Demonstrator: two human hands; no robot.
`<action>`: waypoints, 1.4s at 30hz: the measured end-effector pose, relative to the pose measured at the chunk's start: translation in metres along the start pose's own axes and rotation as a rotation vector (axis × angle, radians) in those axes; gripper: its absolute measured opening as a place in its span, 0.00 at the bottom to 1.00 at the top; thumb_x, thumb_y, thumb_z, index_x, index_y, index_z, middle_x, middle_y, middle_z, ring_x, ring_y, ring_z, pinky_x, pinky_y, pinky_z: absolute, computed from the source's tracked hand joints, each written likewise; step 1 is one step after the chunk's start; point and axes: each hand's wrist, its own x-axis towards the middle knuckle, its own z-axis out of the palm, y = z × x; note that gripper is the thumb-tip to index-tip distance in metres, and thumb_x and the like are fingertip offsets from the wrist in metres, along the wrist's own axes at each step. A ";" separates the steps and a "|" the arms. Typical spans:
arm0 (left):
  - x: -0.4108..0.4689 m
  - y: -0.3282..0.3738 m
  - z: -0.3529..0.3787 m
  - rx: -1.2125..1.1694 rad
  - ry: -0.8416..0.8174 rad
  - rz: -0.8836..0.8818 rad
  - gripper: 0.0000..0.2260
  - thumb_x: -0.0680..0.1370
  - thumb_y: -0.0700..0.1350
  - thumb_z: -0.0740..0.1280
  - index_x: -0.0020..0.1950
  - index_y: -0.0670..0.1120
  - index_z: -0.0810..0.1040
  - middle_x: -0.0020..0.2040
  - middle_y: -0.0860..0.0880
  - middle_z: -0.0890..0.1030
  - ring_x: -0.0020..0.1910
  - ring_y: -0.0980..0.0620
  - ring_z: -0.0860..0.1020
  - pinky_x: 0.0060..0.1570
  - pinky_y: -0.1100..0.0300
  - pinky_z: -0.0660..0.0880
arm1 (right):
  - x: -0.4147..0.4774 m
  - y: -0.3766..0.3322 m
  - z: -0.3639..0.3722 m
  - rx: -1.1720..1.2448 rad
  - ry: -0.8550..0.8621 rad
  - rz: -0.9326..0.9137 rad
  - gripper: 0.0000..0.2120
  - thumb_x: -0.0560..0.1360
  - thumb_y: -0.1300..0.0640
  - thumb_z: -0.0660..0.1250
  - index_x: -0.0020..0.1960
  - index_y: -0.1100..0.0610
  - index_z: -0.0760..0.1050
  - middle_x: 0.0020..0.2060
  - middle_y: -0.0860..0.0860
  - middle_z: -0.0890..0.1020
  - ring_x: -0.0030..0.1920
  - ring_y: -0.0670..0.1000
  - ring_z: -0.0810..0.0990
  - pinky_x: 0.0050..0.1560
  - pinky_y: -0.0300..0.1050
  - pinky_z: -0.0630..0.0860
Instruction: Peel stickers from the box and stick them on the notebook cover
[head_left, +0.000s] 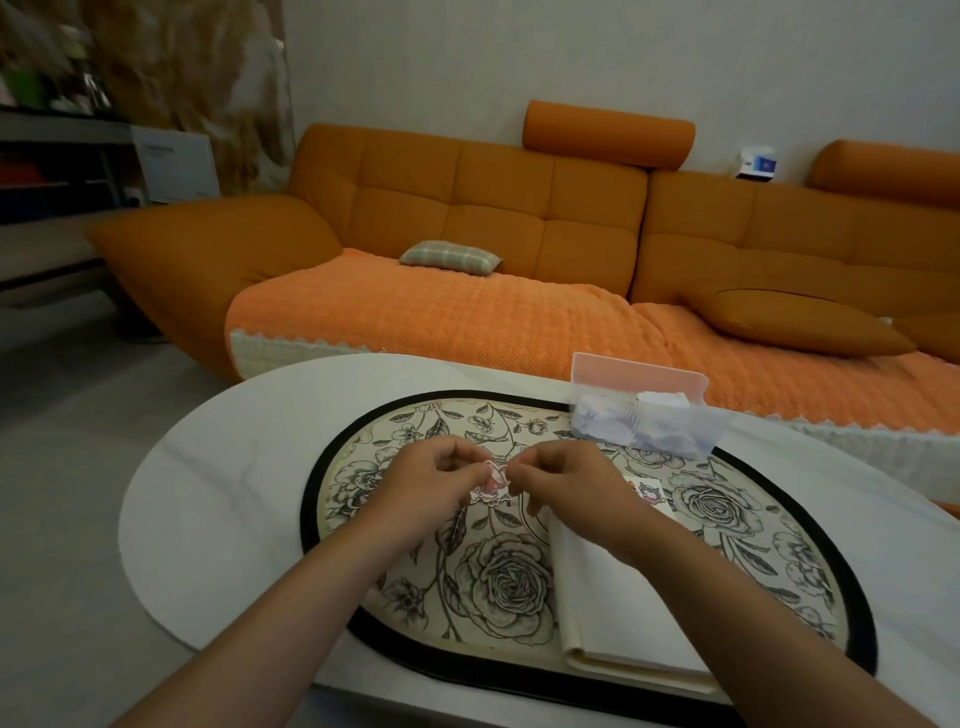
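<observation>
Living room, dim light. Far side: orange sofa (467, 218) with a small plaid cushion (449, 256) on its seat. Near side: white oval table (208, 493) carrying an oval floral placemat (363, 467) with a black border.

Item 1, box (649, 415): translucent, lid raised, at the far right edge of the placemat. Pale stickers lie loose inside. Well apart from both hands.

Item 2, notebook (613, 613): cream cover, closed, on the near right part of the placemat, partly under the right forearm. One cartoon sticker (647, 492) shows at its far end; whether it sits on the cover or just beyond it is hard to tell.

Item 3, pink sticker (492, 488): small, held above the centre of the placemat, left of the notebook, between both hands.

Item 4, left hand (431, 483): fingers curled, thumb and forefinger pinching the pink sticker's left side.

Item 5, right hand (566, 483): fingers curled, fingertips nipping the same sticker at its upper right edge.

Step in hand, as judged: parting the sticker from its backing.

Handling notes:
- The left hand should hold the backing steady and flat.
- The right hand should lift one corner with a nail, then draw the film back slowly and low, so it neither tears nor curls onto itself.
- Touch the adhesive side as little as possible.
- Once the sticker is free, carry it right to a bare part of the cover, lay one edge first, then smooth outward.
</observation>
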 end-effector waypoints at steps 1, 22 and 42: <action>-0.001 0.002 0.001 -0.021 0.005 -0.013 0.03 0.77 0.43 0.71 0.48 0.50 0.84 0.39 0.54 0.86 0.34 0.61 0.80 0.32 0.70 0.72 | -0.001 -0.001 -0.001 0.051 0.012 0.019 0.07 0.76 0.54 0.71 0.44 0.56 0.84 0.39 0.54 0.86 0.33 0.46 0.79 0.41 0.42 0.76; 0.013 0.032 0.069 -0.155 -0.018 0.030 0.03 0.76 0.46 0.74 0.46 0.47 0.85 0.37 0.51 0.85 0.31 0.56 0.78 0.29 0.67 0.71 | -0.017 0.019 -0.060 0.260 0.145 0.170 0.06 0.75 0.55 0.72 0.45 0.57 0.85 0.38 0.51 0.85 0.31 0.48 0.78 0.29 0.37 0.67; 0.033 0.048 0.128 -0.093 -0.036 0.070 0.05 0.78 0.46 0.71 0.44 0.47 0.85 0.38 0.51 0.84 0.30 0.56 0.79 0.26 0.63 0.74 | -0.022 0.053 -0.105 0.085 0.354 -0.027 0.06 0.74 0.59 0.72 0.39 0.54 0.84 0.27 0.46 0.81 0.29 0.45 0.78 0.30 0.35 0.74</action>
